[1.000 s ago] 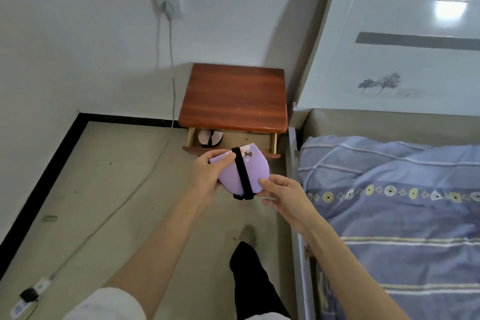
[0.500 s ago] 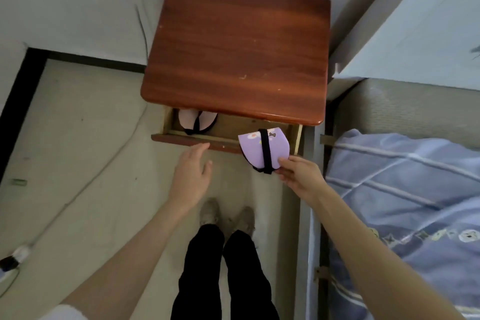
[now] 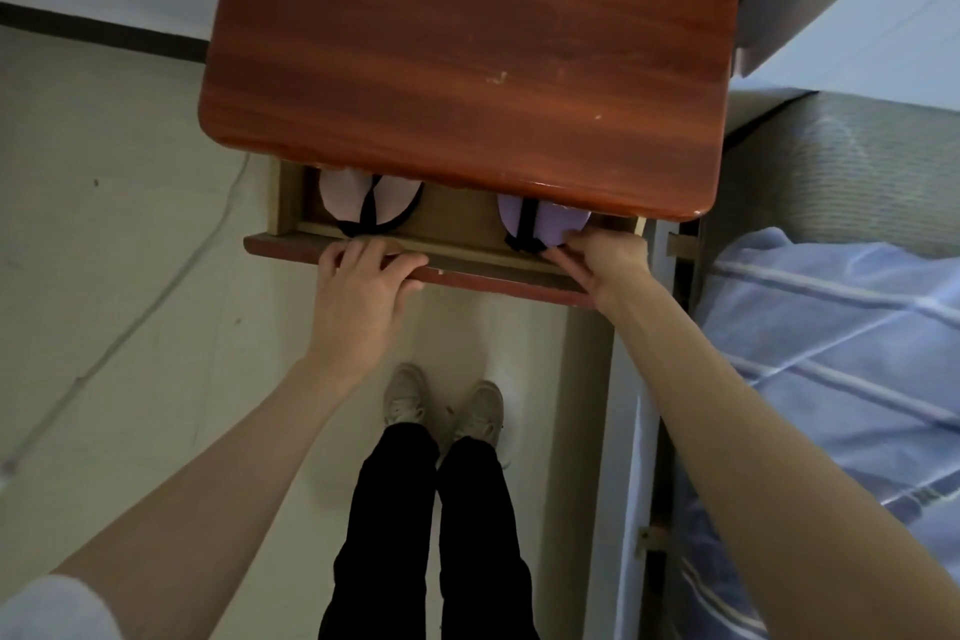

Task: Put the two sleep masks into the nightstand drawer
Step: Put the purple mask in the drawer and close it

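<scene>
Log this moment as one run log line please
drawer: open | pink mask: inside | purple mask: inside, right hand touching | left hand: on drawer front

The drawer (image 3: 441, 252) stands partly pulled out from under the nightstand (image 3: 467, 42) top, its light wood floor showing between two masks. A pink mask (image 3: 353, 198) lies at the drawer's left end, its black strap toward the front rail. A purple mask (image 3: 550, 224) lies at the right end, also half hidden under the top. The nightstand top itself is bare reddish wood with a few small scuffs.
</scene>
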Action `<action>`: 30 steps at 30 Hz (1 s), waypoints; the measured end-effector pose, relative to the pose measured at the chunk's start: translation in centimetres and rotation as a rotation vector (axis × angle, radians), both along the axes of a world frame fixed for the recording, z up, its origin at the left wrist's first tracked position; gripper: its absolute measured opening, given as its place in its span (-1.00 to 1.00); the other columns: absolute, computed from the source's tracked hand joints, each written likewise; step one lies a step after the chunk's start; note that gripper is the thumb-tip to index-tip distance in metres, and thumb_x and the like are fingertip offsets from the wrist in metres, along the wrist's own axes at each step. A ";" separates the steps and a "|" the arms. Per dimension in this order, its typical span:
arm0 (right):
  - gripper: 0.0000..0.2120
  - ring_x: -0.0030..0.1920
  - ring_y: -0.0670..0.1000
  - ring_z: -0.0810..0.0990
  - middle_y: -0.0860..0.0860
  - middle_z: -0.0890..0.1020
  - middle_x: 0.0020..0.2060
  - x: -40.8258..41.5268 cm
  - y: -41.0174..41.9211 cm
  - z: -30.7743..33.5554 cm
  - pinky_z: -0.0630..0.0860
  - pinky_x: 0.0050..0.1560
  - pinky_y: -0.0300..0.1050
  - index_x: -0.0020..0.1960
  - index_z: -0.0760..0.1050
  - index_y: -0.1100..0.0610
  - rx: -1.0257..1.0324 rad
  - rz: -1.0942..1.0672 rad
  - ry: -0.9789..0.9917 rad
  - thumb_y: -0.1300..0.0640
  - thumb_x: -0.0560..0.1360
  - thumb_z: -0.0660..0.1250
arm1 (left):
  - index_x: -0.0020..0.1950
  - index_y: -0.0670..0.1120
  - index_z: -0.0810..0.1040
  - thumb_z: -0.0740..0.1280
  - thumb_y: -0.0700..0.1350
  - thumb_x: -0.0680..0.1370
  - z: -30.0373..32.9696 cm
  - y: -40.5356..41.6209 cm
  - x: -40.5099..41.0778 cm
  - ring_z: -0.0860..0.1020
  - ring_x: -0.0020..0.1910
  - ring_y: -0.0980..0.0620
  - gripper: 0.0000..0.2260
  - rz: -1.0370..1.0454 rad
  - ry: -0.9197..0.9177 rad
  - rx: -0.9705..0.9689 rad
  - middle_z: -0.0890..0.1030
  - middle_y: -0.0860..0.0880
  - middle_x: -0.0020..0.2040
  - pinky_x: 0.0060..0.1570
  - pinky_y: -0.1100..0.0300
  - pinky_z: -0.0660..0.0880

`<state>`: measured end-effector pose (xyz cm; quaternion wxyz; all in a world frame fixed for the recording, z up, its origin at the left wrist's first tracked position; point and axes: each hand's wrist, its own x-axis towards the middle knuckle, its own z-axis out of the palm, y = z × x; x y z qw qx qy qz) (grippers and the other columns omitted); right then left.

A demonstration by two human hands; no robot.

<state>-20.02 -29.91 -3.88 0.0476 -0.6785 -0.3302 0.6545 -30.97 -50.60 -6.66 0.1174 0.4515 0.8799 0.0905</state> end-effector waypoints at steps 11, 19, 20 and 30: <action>-0.83 0.09 0.12 0.59 0.18 0.59 0.02 2.8 -2.5 2.4 0.54 0.11 -0.06 0.08 0.45 0.29 -0.096 -0.081 0.144 0.36 0.49 0.21 | 0.15 -0.13 0.51 0.26 -0.26 0.46 1.0 -0.6 1.6 0.48 0.13 -0.22 -0.73 0.171 -0.112 0.098 0.55 -0.20 0.06 0.28 -0.16 0.33; -0.40 0.37 0.20 0.35 0.21 0.26 0.44 5.6 -5.3 2.9 0.37 0.27 0.16 0.47 0.02 0.20 -0.403 -0.398 0.316 -0.06 0.56 0.12 | 0.44 -0.16 0.14 0.10 -0.28 0.56 4.9 -0.6 0.7 0.44 0.23 -0.04 -0.56 1.368 -1.136 0.479 0.41 -0.16 0.29 0.37 0.01 0.31; -0.36 0.42 0.19 0.28 0.20 0.20 0.47 5.5 -5.2 2.9 0.30 0.33 0.18 0.48 -0.02 0.19 -0.420 -0.455 0.370 -0.12 0.55 0.09 | 0.45 -0.17 0.12 0.09 -0.28 0.56 5.0 -0.6 0.2 0.41 0.29 -0.05 -0.55 1.367 -1.196 0.490 0.39 -0.17 0.35 0.39 0.00 0.29; -0.23 0.47 0.22 0.16 0.24 0.12 0.49 3.8 -3.2 5.9 0.11 0.44 0.23 0.49 -0.06 0.19 -0.413 -0.615 0.631 -0.32 0.48 -0.06 | 0.49 -0.12 0.01 0.03 -0.18 0.55 8.2 0.8 -3.1 0.15 0.48 -0.14 -0.50 1.322 -1.620 0.808 0.15 -0.19 0.51 0.46 -0.11 0.06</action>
